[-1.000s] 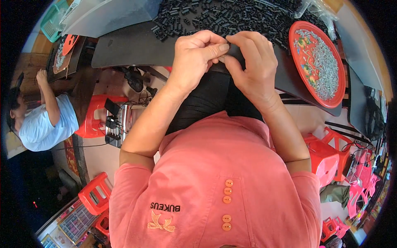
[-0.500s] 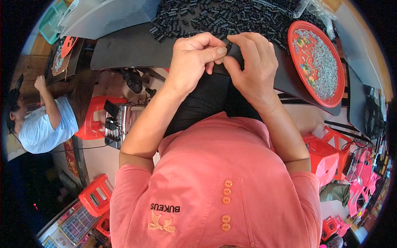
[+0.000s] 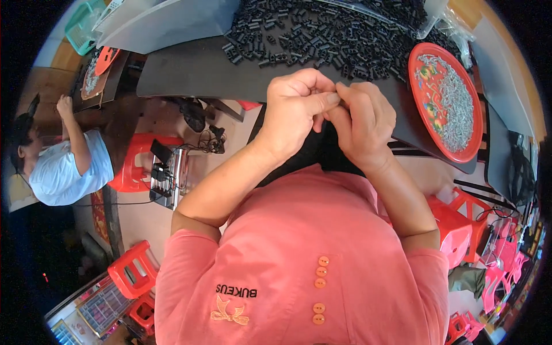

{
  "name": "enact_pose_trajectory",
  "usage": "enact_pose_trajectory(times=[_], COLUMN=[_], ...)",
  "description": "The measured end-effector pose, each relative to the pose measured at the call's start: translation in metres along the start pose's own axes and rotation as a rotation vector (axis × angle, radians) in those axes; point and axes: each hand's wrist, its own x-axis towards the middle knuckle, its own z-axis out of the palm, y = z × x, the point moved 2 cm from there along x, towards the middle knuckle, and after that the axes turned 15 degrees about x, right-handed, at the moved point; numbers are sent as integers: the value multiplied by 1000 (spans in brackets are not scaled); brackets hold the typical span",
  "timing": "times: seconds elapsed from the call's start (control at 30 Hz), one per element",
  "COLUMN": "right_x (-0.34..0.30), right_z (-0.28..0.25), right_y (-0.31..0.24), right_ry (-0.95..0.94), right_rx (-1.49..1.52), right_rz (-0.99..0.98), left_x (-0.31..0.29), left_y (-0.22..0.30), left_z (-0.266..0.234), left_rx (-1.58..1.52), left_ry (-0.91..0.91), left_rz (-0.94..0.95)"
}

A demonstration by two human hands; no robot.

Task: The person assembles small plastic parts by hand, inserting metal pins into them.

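Where left hand [image 3: 293, 114] and right hand [image 3: 366, 122] meet, fingertips bunched; can't tell what they clamp. Black pieces [image 3: 368, 64] beyond the fingers; metal bits [image 3: 457, 112] in red tray [image 3: 460, 156] to their right. Steady, light, facing pinches probably serve best.

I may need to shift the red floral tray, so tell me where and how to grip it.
Probably by the near-left rim of the red floral tray, coming from the left: that edge faces the right hand, while black tubular pieces crowd the far-left side. Keep it level, since loose silvery pieces heap toward its right.
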Motion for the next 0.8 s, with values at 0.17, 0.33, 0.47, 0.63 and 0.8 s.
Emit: enact_pose_trajectory(times=[0.17,0.33,0.47,0.63,0.8], right_x=[4,10,-3,-22,-47], right_z=[3,-10,-4,9,2], right_y=[-3,-24,-29,-37,-25], right_ry=[12,-17,-245,-334,-298], right_rx=[212,364,453,480,567], right_rz=[183,330,185,129,267], left_x=[-3,8,64,49,-126], left_y=[14,111,172,164,64], left_z=[-8,-59,-149,-167,-131], left_rx=[108,637,1086,1837,1779], left_ry=[-2,449,661,472,-858], left_rz=[73,488,491,885,305])
